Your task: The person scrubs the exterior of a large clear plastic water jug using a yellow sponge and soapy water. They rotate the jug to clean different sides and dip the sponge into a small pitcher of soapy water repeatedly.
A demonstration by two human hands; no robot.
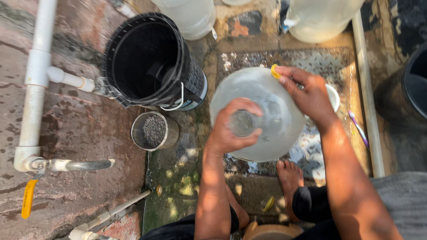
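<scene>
A large clear plastic water jug (267, 95) stands on the wet floor between my bare feet. My left hand (231, 129) grips its narrow neck from above. My right hand (309, 93) presses a small yellow scrubber (275, 71) against the jug's upper right shoulder. A white bowl (333, 95) peeks out behind my right hand.
A black bucket (147, 60) sits under a white pipe tap (66, 79) at left, with a small metal tin (153, 131) below it. A second tap has a yellow handle (27, 198). More clear jugs (320, 18) stand at the top. A purple toothbrush (358, 129) lies at right.
</scene>
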